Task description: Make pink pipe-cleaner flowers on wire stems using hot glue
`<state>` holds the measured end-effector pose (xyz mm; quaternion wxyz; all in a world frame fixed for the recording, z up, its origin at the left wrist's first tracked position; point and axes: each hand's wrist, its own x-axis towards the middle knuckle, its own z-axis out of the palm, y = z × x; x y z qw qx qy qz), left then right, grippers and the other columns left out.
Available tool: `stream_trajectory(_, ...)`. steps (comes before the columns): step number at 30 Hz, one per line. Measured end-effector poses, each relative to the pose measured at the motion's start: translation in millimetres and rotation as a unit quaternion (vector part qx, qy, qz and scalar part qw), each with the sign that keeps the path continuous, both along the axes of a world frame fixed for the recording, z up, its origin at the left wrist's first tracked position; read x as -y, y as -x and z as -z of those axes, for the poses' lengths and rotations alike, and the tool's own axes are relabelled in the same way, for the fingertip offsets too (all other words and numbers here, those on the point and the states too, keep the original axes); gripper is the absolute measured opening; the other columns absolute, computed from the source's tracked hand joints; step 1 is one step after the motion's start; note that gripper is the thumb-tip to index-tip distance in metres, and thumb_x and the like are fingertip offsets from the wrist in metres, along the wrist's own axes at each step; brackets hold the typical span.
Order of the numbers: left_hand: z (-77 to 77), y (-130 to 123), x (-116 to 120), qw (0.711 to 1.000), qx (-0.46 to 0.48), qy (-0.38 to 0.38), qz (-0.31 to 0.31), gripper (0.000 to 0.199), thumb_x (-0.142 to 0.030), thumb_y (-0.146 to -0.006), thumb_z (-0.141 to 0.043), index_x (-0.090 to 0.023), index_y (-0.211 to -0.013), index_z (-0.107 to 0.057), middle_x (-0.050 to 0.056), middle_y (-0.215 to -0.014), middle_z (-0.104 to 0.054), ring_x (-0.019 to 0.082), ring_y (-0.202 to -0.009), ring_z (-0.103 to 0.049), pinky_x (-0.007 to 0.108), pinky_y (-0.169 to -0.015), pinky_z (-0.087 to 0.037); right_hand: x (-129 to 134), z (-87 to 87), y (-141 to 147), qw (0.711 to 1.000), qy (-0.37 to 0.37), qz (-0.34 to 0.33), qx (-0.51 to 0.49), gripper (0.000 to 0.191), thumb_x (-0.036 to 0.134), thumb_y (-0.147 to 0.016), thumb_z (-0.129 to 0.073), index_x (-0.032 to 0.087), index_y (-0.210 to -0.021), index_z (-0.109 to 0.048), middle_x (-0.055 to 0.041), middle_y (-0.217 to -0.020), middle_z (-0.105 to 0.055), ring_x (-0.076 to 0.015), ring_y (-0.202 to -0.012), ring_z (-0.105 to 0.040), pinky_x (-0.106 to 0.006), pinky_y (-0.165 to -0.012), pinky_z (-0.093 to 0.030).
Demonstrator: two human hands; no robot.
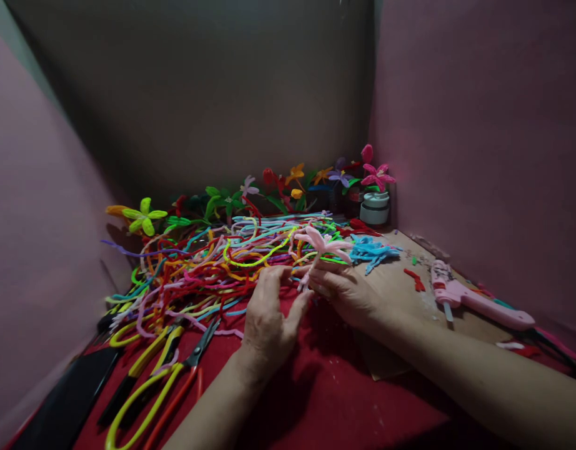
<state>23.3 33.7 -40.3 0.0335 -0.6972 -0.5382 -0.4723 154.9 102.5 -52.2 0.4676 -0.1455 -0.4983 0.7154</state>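
A pale pink pipe-cleaner flower (pixel 322 245) stands upright between my hands, its petals spread above my fingers. My right hand (pixel 347 292) pinches its stem just below the petals. My left hand (pixel 269 312) is curved around the lower stem from the left, thumb and fingers apart, with the fingertips near the stem. I cannot tell how firmly the left fingers touch it. Behind and left of my hands lies a large tangle of coloured pipe cleaners (pixel 198 275).
Scissors (pixel 194 357) and pliers (pixel 140 362) lie front left on the red cloth (pixel 330 387). At right, a pink glue gun (pixel 485 306) rests on cardboard (pixel 395 300) near blue pipe-cleaner pieces (pixel 372 251). Finished flowers (pixel 145 217) and a small jar (pixel 375 209) line the back wall.
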Motion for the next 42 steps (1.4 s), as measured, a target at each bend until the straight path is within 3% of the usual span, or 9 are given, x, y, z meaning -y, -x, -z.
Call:
stream_trajectory(4, 8.8, 0, -2, 0.999, -0.046, 0.018, 0.003, 0.027, -0.026, -0.077, -0.058, -0.021, -0.103, -0.053, 0.006, -0.09, -0.059, 0.021, -0.083, -0.056, 0.03, -0.076, -0.041, 5, 2.8, 2, 0.999, 0.035, 0.011, 0.001, 0.01, 0.022, -0.071, -0.063, 0.016, -0.063, -0.063, -0.0009, -0.069, -0.057, -0.0096, -0.06, -0.045, -0.024, -0.059, -0.037)
stream_trajectory(10, 12.6, -2, -2, 0.99, 0.086, 0.108, 0.027, 0.016, -0.027, -0.08, -0.053, -0.023, -0.094, -0.06, 0.005, -0.087, -0.063, 0.018, -0.075, -0.058, 0.025, -0.071, -0.04, 13, 2.9, 3, 0.999, 0.02, 0.025, 0.007, 0.007, 0.024, -0.07, -0.066, 0.018, -0.067, -0.064, 0.0006, -0.068, -0.056, -0.0108, -0.064, -0.048, -0.026, -0.066, -0.041)
stream_trajectory(13, 13.3, -4, -2, 0.988, 0.101, 0.11, 0.033, 0.011, -0.025, -0.08, -0.052, -0.023, -0.084, -0.062, 0.002, -0.076, -0.061, 0.016, -0.067, -0.055, 0.023, -0.066, -0.038, 15, 0.5, 3, 0.999, 0.016, 0.035, 0.009, 0.006, 0.024, -0.069, -0.066, 0.019, -0.067, -0.065, 0.0001, -0.069, -0.059, -0.0123, -0.068, -0.052, -0.029, -0.076, -0.041)
stream_trajectory(19, 5.5, -6, 2, 0.985, 0.134, 0.104, 0.044, 0.013, -0.022, -0.081, -0.051, -0.023, -0.075, -0.063, -0.002, -0.06, -0.053, 0.011, -0.054, -0.046, 0.021, -0.058, -0.034, 17, -10.5, 2, 0.995, -0.068, 0.049, 0.045, 0.009, 0.026, -0.072, -0.063, 0.02, -0.065, -0.065, 0.0013, -0.067, -0.053, -0.0121, -0.068, -0.045, -0.027, -0.07, -0.041)
stream_trajectory(22, -0.8, -7, 3, 0.974, 0.175, 0.134, 0.043, 0.015, -0.025, -0.082, -0.05, -0.022, -0.075, -0.063, -0.004, -0.053, -0.045, 0.01, -0.048, -0.038, 0.02, -0.051, -0.03, 17, -13.5, 1, 0.997, -0.071, 0.029, 0.029, 0.006, 0.024, -0.072, -0.063, 0.02, -0.072, -0.066, 0.0012, -0.07, -0.055, -0.0112, -0.067, -0.044, -0.027, -0.068, -0.039)
stream_trajectory(26, -6.0, -9, 3, 0.924, 0.307, 0.213, 0.081, 0.021, -0.035, -0.082, -0.051, -0.019, -0.071, -0.059, -0.005, -0.05, -0.036, 0.007, -0.044, -0.03, 0.019, -0.043, -0.025, 16, -12.1, -1, 0.995, -0.08, 0.023, 0.057, 0.007, 0.025, -0.072, -0.065, 0.018, -0.074, -0.068, 0.0, -0.072, -0.056, -0.0113, -0.067, -0.046, -0.027, -0.067, -0.039)
stream_trajectory(34, -16.1, -12, 5, 0.771, 0.511, 0.328, 0.191, 0.022, -0.036, -0.081, -0.053, -0.016, -0.073, -0.055, -0.01, -0.043, -0.03, 0.002, -0.033, -0.021, 0.016, -0.035, -0.023, 10, -7.5, -4, 0.989, -0.105, 0.046, 0.092, 0.013, 0.029, -0.077, -0.059, 0.018, -0.072, -0.065, -0.0011, -0.077, -0.055, -0.0125, -0.074, -0.047, -0.027, -0.071, -0.038)
stream_trajectory(42, -15.2, -10, 6, 0.69, 0.589, 0.345, 0.241, 0.016, -0.026, -0.084, -0.051, -0.014, -0.073, -0.055, -0.01, -0.044, -0.03, 0.001, -0.032, -0.016, 0.012, -0.03, -0.026, 8, -2.0, -2, 0.999, -0.035, 0.011, 0.035, 0.006, 0.022, -0.074, -0.063, 0.016, -0.073, -0.065, 0.0004, -0.072, -0.053, -0.0089, -0.064, -0.043, -0.023, -0.06, -0.035)
